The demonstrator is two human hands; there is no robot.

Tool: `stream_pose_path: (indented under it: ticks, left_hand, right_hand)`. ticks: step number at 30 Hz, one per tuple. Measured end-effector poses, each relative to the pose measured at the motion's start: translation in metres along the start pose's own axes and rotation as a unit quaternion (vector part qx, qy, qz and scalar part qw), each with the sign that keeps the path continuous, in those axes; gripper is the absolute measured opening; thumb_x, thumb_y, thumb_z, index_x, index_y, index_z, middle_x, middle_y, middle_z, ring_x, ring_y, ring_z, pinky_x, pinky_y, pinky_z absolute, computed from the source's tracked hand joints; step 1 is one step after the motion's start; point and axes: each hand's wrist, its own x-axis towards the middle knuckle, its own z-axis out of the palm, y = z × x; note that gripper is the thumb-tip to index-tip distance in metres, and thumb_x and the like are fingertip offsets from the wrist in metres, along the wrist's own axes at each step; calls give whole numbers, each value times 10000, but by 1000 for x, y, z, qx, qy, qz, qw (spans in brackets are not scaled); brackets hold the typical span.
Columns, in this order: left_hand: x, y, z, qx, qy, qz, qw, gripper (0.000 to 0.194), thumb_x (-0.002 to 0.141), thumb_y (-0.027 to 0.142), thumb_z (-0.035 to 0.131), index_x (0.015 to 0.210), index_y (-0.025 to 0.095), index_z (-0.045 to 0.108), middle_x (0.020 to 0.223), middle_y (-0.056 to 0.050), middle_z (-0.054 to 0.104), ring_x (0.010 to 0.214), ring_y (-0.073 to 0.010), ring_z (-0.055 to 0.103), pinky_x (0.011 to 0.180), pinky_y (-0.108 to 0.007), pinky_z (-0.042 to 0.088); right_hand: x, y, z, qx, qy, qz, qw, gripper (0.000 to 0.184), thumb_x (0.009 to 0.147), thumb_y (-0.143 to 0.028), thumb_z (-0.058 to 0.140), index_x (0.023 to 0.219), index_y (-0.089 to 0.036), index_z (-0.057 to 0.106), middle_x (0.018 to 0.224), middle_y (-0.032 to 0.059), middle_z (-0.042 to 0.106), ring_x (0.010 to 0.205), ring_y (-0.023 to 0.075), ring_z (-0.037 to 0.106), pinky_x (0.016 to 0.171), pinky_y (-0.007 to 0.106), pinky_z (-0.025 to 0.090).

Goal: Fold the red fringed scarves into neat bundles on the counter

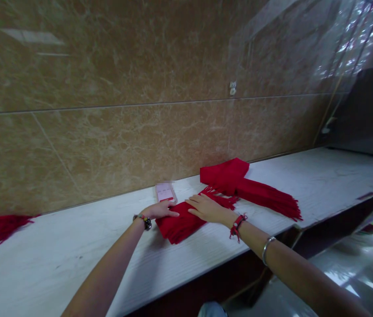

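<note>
A folded red scarf (186, 224) with fringe at its far right end lies on the white counter. My left hand (160, 210) rests on its left edge, with the thumb stretched over the cloth and the fingers extended. Flat on the upper middle of the same scarf is my right hand (210, 208), its fingers spread. Just behind my left hand, a small pale card or packet (165, 192) with a red band touches the area by the scarf's back edge. A second red scarf (235, 178), bent over itself with a fringed end, lies to the right.
More red fringed cloth (1, 226) lies at the far left of the counter (83, 246). A brown marbled tile wall (107, 145) runs behind it. At the far right stands a dark grey panel or box (367, 114). Dark open shelving (226, 281) shows below the front edge.
</note>
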Motion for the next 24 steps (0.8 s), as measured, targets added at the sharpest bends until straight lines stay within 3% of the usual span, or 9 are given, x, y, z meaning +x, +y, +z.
stream_pose_path:
  ticks: [3,7,12,16,19,22,24]
  left_hand:
    - [-30,-5,-7,-1,-15,-7,1000,438,684,436,581,1039,179,602,1077,-19,622,973,-185,527,850,-254,382]
    - [-73,-21,-18,4,-19,-77,997,432,681,410,576,1032,159,602,1074,-28,626,944,-190,552,822,-251,405]
    - [-116,-54,-36,33,30,-104,994,366,668,374,576,979,184,613,1038,-4,643,933,-178,555,856,-260,394]
    - [-130,-62,-44,71,99,-121,985,377,682,306,544,1025,153,582,1053,-46,627,914,-174,568,853,-276,411]
    - [-128,-46,-30,127,181,-129,967,408,739,280,481,1113,123,525,1147,-101,565,966,-184,554,872,-293,408]
    - [-122,-24,4,223,291,-133,921,417,843,329,342,1178,119,475,1219,-138,501,1115,-211,461,955,-343,339]
    - [-119,-15,29,273,297,-160,901,455,867,399,298,1241,170,418,1313,-123,415,1191,-247,384,982,-427,290]
  right_hand:
    - [10,-28,0,26,9,1,1000,403,902,-354,316,1195,-125,473,1143,141,548,1084,223,452,913,402,327]
    - [33,-69,5,55,18,9,998,408,899,-371,318,1199,-139,469,1176,120,532,1097,229,439,947,416,287]
    - [68,-117,16,68,26,46,996,417,896,-405,308,1185,-153,472,1165,128,532,1118,234,416,965,441,252]
    - [85,-133,20,72,21,70,995,409,903,-398,280,1169,-161,480,1180,129,524,1121,235,418,953,458,264]
    - [85,-126,19,78,15,64,995,392,902,-370,297,1176,-160,482,1206,130,511,1145,228,407,950,442,285]
    - [74,-106,22,86,24,50,995,388,900,-323,306,1218,-157,453,1234,130,489,1177,220,379,958,428,288]
    - [60,-89,28,105,24,51,993,402,900,-302,291,1261,-169,410,1266,119,462,1188,207,371,952,408,309]
